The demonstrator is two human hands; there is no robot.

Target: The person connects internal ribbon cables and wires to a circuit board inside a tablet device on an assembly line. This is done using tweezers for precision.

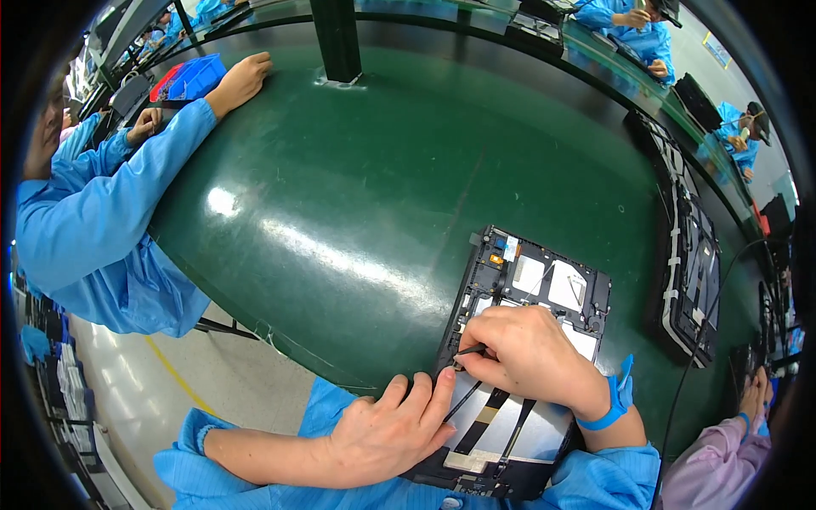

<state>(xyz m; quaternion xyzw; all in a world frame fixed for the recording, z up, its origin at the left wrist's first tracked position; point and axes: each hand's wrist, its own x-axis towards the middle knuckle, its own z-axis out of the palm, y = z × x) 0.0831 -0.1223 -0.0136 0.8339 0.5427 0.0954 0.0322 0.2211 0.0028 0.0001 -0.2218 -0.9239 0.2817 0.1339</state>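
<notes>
An opened flat electronic device (552,429), black-framed with silver panels, lies at the table's near edge in front of me. My right hand (531,353) is over its left middle part, fingers pinched on a thin black piece (473,349) whose kind I cannot make out. My left hand (391,429) rests on the device's left edge with fingers spread, its index fingertip close to the pinched right fingers. A thin black strip (463,401) runs across the silver panel towards my left thumb. A blue band (616,399) circles my right wrist.
A stack of similar black devices (684,246) stands on the green table (382,161) to the right. A dark post (337,42) rises at the back. A co-worker's arm (127,200) reaches near a blue bin (195,76) at far left. A pink sleeve (718,463) shows at lower right.
</notes>
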